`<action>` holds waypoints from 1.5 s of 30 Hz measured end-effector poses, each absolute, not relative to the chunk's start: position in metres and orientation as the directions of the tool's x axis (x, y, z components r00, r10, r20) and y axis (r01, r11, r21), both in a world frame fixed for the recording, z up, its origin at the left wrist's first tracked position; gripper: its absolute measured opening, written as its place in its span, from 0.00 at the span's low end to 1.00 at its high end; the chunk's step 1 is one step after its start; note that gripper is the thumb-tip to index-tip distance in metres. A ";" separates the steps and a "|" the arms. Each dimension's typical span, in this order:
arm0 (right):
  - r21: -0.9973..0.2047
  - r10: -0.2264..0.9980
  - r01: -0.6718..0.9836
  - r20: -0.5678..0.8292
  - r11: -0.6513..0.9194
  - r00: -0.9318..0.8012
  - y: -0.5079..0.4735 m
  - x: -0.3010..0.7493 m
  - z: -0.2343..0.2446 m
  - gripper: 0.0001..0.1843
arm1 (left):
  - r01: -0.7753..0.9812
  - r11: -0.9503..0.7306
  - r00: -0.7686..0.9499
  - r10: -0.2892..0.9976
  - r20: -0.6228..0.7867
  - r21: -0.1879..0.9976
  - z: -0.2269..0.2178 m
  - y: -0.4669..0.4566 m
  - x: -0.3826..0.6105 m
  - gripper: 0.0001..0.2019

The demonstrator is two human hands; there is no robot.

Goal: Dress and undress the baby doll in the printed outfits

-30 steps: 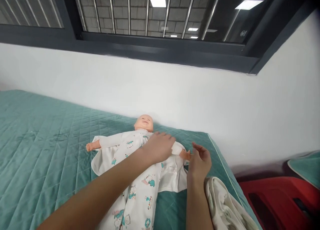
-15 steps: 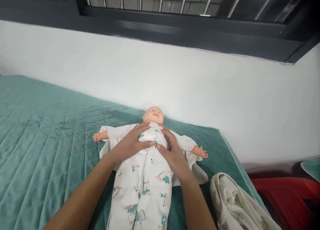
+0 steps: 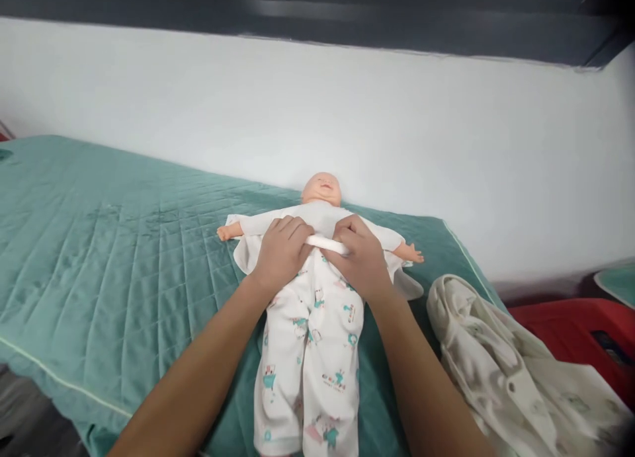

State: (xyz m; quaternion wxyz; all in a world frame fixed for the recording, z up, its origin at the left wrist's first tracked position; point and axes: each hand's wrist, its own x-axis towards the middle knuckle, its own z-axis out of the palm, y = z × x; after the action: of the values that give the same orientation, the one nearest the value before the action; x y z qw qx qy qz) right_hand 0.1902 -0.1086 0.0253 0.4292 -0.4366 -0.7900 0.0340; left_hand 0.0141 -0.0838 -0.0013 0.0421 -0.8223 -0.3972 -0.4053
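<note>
Gripping rolled edge (image 3: 328, 245) of sleepsuit (image 3: 307, 351), my left hand (image 3: 280, 253) and right hand (image 3: 361, 262) closed side by side at chest of doll (image 3: 322, 187); doll lies on bed (image 3: 99, 232), long axis pointing away, head farthest.

The bed (image 3: 124, 245), covered in a teal quilted spread with pale piping on its near edge, stands against the white wall. A doll (image 3: 321, 187) lies face up at the wall side, clad in a printed garment (image 3: 307, 338), with a white cloth (image 3: 243, 258) spread flat on the cover beneath its upper body. A crumpled cream garment (image 3: 496, 358) lies just beside the doll, at the bed's right edge.
</note>
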 end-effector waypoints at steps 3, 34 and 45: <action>-0.396 0.709 0.684 0.657 0.613 -0.255 -0.125 0.185 0.024 0.14 | 0.740 -0.661 0.398 0.582 0.710 0.126 -0.006 -0.085 0.006 0.08; -0.815 0.966 0.537 0.257 0.218 -0.004 -0.269 0.188 -0.022 0.17 | 0.844 -0.255 0.085 0.932 0.352 0.471 -0.035 -0.185 -0.031 0.15; -0.897 0.984 0.412 0.179 0.158 0.011 -0.229 0.193 -0.021 0.21 | 0.701 -0.425 0.151 0.873 0.464 0.573 -0.032 -0.141 -0.014 0.17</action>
State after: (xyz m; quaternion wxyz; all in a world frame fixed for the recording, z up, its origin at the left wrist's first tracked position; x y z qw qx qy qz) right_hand 0.1928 -0.2293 -0.0212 0.4376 -0.5605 -0.6226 0.3267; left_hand -0.0142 -0.1407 -0.0320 -0.1114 -0.7503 -0.5244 -0.3869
